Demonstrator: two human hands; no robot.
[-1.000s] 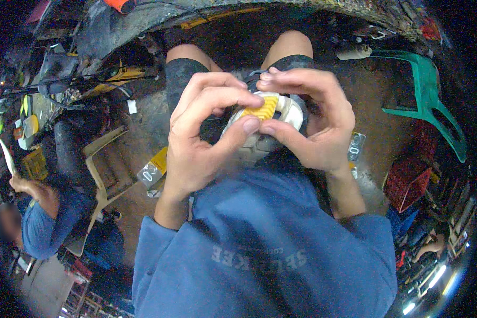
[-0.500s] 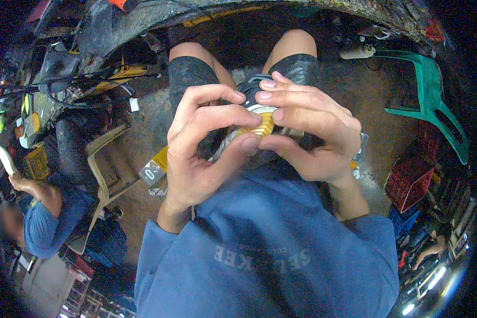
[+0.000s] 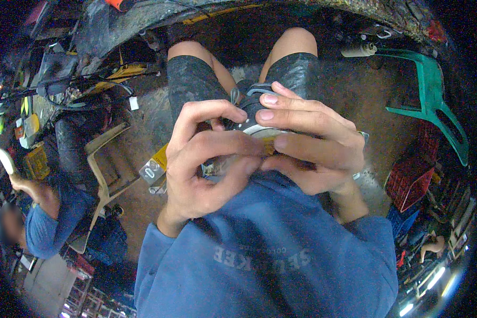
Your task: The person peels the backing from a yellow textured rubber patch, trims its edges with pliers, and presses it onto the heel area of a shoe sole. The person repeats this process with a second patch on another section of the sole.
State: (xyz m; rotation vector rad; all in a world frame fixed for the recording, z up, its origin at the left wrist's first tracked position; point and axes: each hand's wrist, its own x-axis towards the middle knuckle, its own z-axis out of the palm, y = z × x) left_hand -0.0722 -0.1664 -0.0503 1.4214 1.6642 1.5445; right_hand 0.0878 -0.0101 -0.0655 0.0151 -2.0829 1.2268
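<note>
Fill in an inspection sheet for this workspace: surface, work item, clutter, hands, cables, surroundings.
Surface: brown floor; worn, mottled bench edge at the top of the view.
Work item: what looks like a dark shoe with a white rim and a yellow part, mostly covered by fingers.
Clutter: green plastic chair and red crate at right; beige chair at left.
Hands: left hand and right hand both curled around the shoe; fingertips close together at the yellow part, exact contact blurred.
Cables: dark cables loop at upper left.
Surroundings: another person at left holding a pale, long object; lit lamps at lower right.
</note>
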